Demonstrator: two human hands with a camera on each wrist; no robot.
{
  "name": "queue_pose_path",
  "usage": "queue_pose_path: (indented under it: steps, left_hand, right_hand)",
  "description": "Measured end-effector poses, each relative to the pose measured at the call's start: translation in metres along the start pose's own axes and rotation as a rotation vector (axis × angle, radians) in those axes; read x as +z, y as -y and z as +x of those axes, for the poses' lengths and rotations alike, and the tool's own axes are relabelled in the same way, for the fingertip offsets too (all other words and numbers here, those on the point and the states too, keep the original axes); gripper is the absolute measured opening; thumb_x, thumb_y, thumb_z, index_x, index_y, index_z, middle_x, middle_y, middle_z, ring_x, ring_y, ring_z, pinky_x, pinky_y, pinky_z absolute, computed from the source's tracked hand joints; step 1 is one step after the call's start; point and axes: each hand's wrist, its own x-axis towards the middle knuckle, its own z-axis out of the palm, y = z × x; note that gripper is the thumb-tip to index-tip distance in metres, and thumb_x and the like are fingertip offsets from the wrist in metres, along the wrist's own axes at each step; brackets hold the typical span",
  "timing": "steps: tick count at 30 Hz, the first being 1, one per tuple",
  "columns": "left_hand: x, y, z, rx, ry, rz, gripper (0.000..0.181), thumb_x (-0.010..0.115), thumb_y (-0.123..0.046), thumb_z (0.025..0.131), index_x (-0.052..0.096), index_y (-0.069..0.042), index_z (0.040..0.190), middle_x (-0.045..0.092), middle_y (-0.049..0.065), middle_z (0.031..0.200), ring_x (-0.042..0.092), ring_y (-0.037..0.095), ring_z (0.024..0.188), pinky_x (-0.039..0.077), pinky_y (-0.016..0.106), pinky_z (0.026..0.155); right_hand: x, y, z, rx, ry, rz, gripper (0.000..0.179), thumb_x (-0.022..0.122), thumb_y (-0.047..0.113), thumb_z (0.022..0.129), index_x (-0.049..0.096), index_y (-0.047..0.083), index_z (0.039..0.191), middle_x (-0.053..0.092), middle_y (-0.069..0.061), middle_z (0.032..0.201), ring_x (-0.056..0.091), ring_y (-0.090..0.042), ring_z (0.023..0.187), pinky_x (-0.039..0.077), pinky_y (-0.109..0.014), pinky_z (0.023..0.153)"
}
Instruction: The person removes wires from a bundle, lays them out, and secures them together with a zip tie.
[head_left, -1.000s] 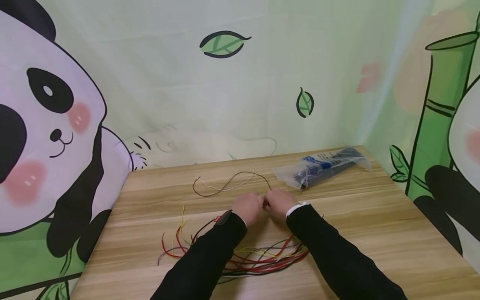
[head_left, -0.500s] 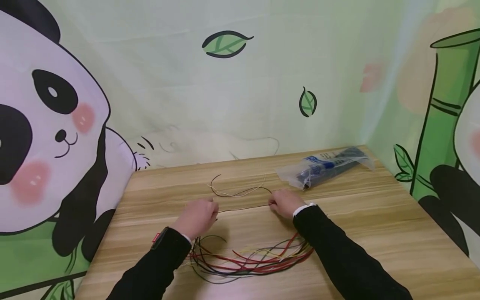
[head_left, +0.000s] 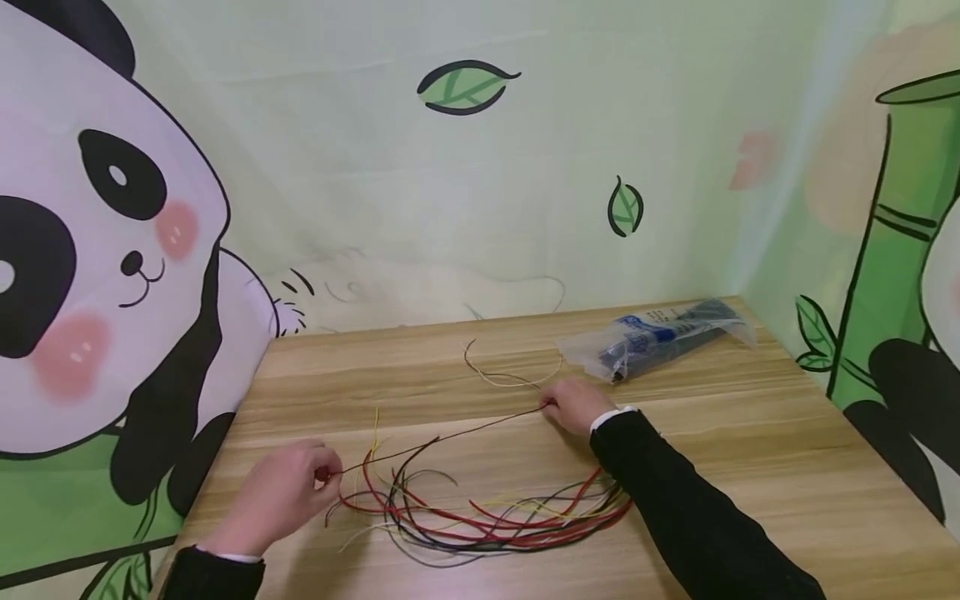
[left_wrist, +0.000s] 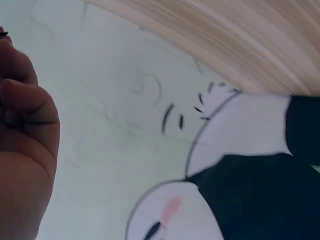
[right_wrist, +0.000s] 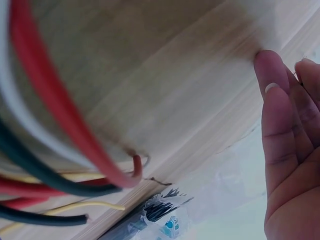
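A thin dark brown wire (head_left: 480,427) runs taut in a slanting line between the two hands. My left hand (head_left: 281,496) pinches its near-left end between thumb and curled fingers. Farther back on the right, my right hand (head_left: 577,406) pinches the wire's other end. In the left wrist view only part of the left hand (left_wrist: 25,140) shows, at the left edge. The right hand (right_wrist: 290,140) appears at the right edge of its wrist view. Below the taut wire lies a loose bundle of red, black, yellow and green wires (head_left: 517,542).
Behind the right hand, a thin white wire (head_left: 510,385) and a brown strand curve over the wooden table (head_left: 360,367). A clear plastic bag (head_left: 660,337) with dark contents and blue print lies at the back right. A panda-printed cloth backdrop (head_left: 420,192) rises behind the table.
The hands were together at mid-table; the left hand has moved left and toward the person, drawing the wire out straight. The right hand stays nearly in place. The loose strands behind have slid right.
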Motion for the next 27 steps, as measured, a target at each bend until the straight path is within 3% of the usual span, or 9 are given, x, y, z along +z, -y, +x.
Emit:
queue_pose_path:
  steps: [5, 10, 14, 20, 24, 27]
  left_hand:
    - [-0.019, 0.021, -0.024, -0.032, -0.056, -0.007, 0.026, 0.073, 0.000, 0.066, 0.061, -0.024, 0.065, 0.049, -0.019, 0.064, 0.044, -0.002, 0.058, 0.040, 0.022, 0.053]
    - [-0.038, 0.039, -0.040, -0.053, -0.205, 0.014, 0.031, 0.072, 0.001, 0.061, 0.059, -0.027, 0.064, 0.048, -0.019, 0.062, 0.043, -0.002, 0.056, 0.036, 0.017, 0.050]
    - [-0.048, 0.050, -0.048, -0.108, -0.323, 0.014, 0.028, 0.071, 0.001, 0.061, 0.060, -0.025, 0.064, 0.049, -0.016, 0.062, 0.043, 0.000, 0.055, 0.034, 0.013, 0.052]
    - [-0.055, 0.059, -0.056, -0.272, -0.473, 0.077, 0.015, 0.069, -0.004, 0.064, 0.063, -0.018, 0.061, 0.052, -0.010, 0.057, 0.040, -0.003, 0.052, 0.032, 0.016, 0.053]
    - [-0.057, 0.064, -0.060, -0.390, -0.517, 0.128, 0.012, 0.067, -0.007, 0.068, 0.063, -0.014, 0.059, 0.052, -0.005, 0.054, 0.040, 0.001, 0.050, 0.030, 0.020, 0.049]
    - [-0.057, 0.067, -0.064, -0.492, -0.506, 0.159, 0.013, 0.064, -0.009, 0.072, 0.062, -0.013, 0.060, 0.053, -0.003, 0.052, 0.044, 0.011, 0.047, 0.030, 0.024, 0.045]
  right_hand:
    - [0.000, 0.000, 0.002, 0.007, -0.014, -0.011, 0.005, 0.068, 0.015, 0.089, 0.073, 0.016, 0.087, 0.070, 0.003, 0.087, 0.066, -0.020, 0.086, 0.049, -0.038, 0.078]
    - [0.002, 0.000, 0.003, 0.014, -0.027, -0.008, 0.005, 0.068, 0.016, 0.089, 0.073, 0.015, 0.090, 0.070, 0.002, 0.088, 0.066, -0.020, 0.087, 0.050, -0.038, 0.079]
    - [0.000, -0.001, 0.001, 0.028, -0.030, 0.010, 0.006, 0.068, 0.015, 0.088, 0.073, 0.013, 0.091, 0.071, 0.000, 0.089, 0.066, -0.021, 0.087, 0.050, -0.038, 0.080]
    - [-0.005, -0.008, -0.002, 0.049, -0.027, 0.004, 0.007, 0.067, 0.014, 0.089, 0.073, 0.014, 0.092, 0.070, 0.000, 0.089, 0.066, -0.022, 0.085, 0.050, -0.040, 0.077]
    - [-0.007, -0.013, -0.006, 0.053, -0.025, 0.013, 0.009, 0.066, 0.014, 0.090, 0.073, 0.013, 0.094, 0.071, -0.001, 0.090, 0.066, -0.023, 0.086, 0.050, -0.041, 0.078]
    - [-0.011, -0.014, -0.010, 0.073, -0.033, 0.018, 0.012, 0.064, 0.015, 0.090, 0.074, 0.014, 0.098, 0.071, -0.002, 0.093, 0.066, -0.024, 0.090, 0.050, -0.042, 0.080]
